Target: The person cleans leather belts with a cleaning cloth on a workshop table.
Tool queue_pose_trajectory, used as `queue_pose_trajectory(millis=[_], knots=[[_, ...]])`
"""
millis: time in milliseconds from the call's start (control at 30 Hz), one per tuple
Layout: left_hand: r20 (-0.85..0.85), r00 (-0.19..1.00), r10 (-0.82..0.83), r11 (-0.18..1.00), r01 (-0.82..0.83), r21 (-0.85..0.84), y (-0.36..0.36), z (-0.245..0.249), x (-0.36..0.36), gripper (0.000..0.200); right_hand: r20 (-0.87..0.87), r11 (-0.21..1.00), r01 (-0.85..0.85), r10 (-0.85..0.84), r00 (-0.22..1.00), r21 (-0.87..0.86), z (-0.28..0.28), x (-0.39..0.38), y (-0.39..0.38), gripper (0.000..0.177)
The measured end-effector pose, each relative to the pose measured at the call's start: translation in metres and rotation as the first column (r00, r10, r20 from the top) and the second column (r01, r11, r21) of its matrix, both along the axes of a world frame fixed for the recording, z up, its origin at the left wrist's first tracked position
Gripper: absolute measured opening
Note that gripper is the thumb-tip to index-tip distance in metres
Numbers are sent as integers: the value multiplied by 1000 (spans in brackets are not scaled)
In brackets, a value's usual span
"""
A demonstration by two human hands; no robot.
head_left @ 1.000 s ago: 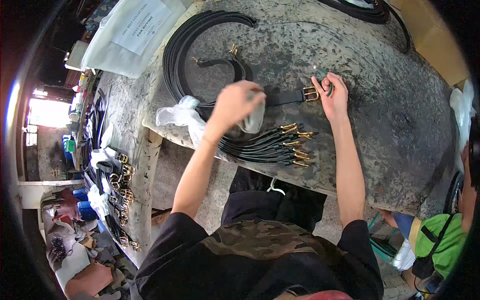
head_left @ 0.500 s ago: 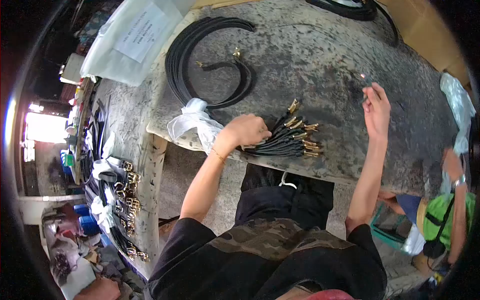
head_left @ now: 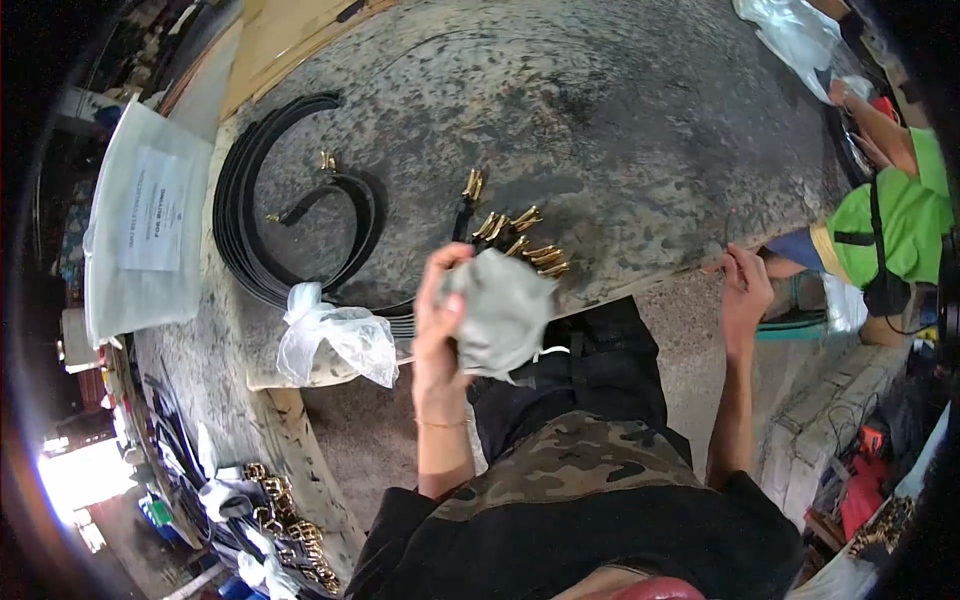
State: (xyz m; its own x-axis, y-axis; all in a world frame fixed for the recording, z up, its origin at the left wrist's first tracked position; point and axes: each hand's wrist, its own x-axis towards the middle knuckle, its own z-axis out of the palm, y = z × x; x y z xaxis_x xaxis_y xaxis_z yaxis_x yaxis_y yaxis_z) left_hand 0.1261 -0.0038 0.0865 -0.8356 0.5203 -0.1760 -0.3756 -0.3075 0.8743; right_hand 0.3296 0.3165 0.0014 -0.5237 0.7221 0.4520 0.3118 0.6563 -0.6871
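Observation:
A crumpled grey-white cloth point(head_left: 500, 312) is gripped in my left hand point(head_left: 437, 320), held up close over the table's front edge. Behind it, black belts point(head_left: 462, 220) fan out with gold metal ends point(head_left: 520, 235), partly hidden by the cloth. To the left the same dark straps curve round in a large coil point(head_left: 240, 220), tied with a white plastic wrap point(head_left: 335, 345). My right hand point(head_left: 745, 290) is closed, fingers pinched round a thin dark stick point(head_left: 729, 228) with a small reddish tip; its exact kind I cannot tell.
The worn, black-smeared table point(head_left: 640, 130) spreads ahead. A white sack with a printed label point(head_left: 150, 220) stands at its left. More belts with gold buckles point(head_left: 290, 520) hang over a surface at lower left. A person in green point(head_left: 890, 230) works at the right, near a clear plastic bag point(head_left: 795, 35).
My left hand has come off the belts and now holds up the grey-white cloth. My right hand has drawn back towards me with the stick. The view has turned right.

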Motion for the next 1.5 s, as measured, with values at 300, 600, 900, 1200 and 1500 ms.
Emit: queue_pose_trajectory(millis=[300,600,900,1200,1500], knots=[[190,968,-161,972,123,198,40,-22,55,50,-178,803,-76,-38,983,-592,4,2,8,11],[-652,758,-21,898,-272,-345,91,-34,55,31,-352,455,-198,-285,891,-868,-40,31,45,10],[-933,170,-318,938,-87,-336,237,-126,72,34,-459,535,-183,-444,770,-825,-43,65,57,1],[-855,457,-244,969,146,-199,131,-13,26,25,-353,572,-111,-331,875,-813,-52,89,70,14],[-662,678,-320,15,-695,-719,5,-50,-196,31,-560,593,-437,-30,828,-677,-32,-52,80,13]])
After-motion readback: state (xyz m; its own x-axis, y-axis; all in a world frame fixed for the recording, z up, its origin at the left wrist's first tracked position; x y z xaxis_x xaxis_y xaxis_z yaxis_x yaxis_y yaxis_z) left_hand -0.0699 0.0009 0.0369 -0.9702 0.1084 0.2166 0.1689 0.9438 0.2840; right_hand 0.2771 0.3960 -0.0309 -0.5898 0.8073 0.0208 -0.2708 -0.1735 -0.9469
